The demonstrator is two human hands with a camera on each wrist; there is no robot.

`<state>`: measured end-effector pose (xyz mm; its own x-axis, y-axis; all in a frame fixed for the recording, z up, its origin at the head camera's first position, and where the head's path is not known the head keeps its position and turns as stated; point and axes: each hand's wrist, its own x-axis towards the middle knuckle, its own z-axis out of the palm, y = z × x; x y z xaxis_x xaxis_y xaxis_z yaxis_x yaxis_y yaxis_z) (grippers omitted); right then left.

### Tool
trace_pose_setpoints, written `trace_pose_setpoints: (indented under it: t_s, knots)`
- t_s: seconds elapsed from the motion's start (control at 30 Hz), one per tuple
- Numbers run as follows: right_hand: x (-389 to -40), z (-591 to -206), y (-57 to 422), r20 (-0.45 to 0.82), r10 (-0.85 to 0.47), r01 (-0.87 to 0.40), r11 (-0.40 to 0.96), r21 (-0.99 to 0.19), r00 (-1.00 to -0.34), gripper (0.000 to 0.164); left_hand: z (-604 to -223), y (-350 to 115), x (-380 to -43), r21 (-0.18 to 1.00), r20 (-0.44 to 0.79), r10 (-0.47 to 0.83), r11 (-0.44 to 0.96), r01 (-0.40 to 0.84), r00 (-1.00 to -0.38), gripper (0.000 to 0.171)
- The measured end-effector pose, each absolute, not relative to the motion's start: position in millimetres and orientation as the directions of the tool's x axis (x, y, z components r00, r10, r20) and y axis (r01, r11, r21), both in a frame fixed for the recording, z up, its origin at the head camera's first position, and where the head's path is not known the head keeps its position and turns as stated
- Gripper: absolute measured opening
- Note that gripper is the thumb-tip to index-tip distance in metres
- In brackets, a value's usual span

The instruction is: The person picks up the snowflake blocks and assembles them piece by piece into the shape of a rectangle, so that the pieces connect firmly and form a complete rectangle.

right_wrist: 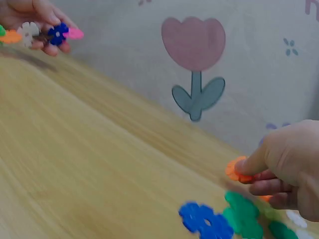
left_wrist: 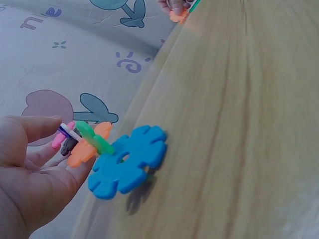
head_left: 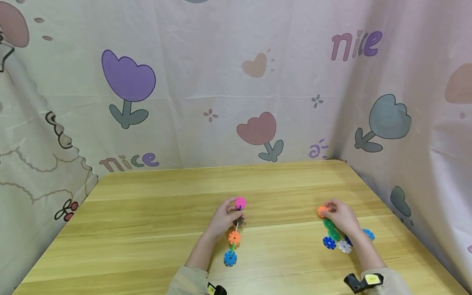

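Head view: over a wood-grained tabletop (head_left: 155,229), the left hand's (head_left: 223,217) grip holds a chain of notched, flower-shaped discs (head_left: 232,240), slotted together. At right, the right hand's (head_left: 343,216) grip pinches an orange disc (head_left: 321,209) near scattered green, blue and white discs (head_left: 326,244).

Left wrist: the chain ends in a flat, round-lobed blue disc (left_wrist: 134,167), tilted.

Right wrist: tulip-printed cloth (right_wrist: 124,64) hangs beyond the tabletop.
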<state>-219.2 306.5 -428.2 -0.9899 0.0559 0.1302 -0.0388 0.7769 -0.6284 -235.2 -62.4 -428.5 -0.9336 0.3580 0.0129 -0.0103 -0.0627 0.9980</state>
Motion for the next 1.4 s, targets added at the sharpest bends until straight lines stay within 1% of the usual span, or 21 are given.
trace_pose_setpoints:
  t_s: [0.1,0.23,0.3,0.5,0.7,0.87,1.13,1.4]
  knots:
    - [-221,-423,294,0.130,0.039,-0.066,0.700,-0.711,-0.991,0.029,-429,-63,-236,0.998,0.009,0.352,-0.063,-0.014,-0.936,0.049]
    - [-226,-413,271,0.095,-0.015,-0.088,0.547,-0.833,-0.995,0.034,-429,-62,-236,0.997,0.009,0.354,-0.071,-0.018,-0.935,0.047]
    - [-229,-408,258,0.094,-0.040,-0.101,0.505,-0.857,-0.995,0.034,-429,-62,-236,0.997,0.010,0.356,-0.073,-0.017,-0.935,0.048]
    - [-240,-403,218,0.113,-0.103,-0.146,0.418,-0.896,-0.988,0.029,-427,-62,-237,0.998,0.010,0.352,-0.057,-0.011,-0.936,0.057]
    - [-251,-407,181,0.145,-0.140,-0.185,0.337,-0.923,-0.979,0.018,-425,-63,-236,0.999,0.009,0.358,-0.053,-0.011,-0.934,0.056]
    - [-259,-413,156,0.141,-0.151,-0.176,0.253,-0.951,-0.978,0.016,-426,-63,-237,0.998,0.004,0.353,-0.056,-0.017,-0.935,0.055]
    - [-266,-423,131,0.112,-0.166,-0.137,0.151,-0.979,-0.980,0.020,-426,-62,-238,0.997,-0.003,0.340,-0.072,-0.029,-0.940,0.056]
    - [-263,-429,122,0.109,-0.193,-0.136,0.128,-0.982,-0.975,0.015,-427,-63,-237,0.997,-0.010,0.334,-0.073,-0.037,-0.942,0.056]
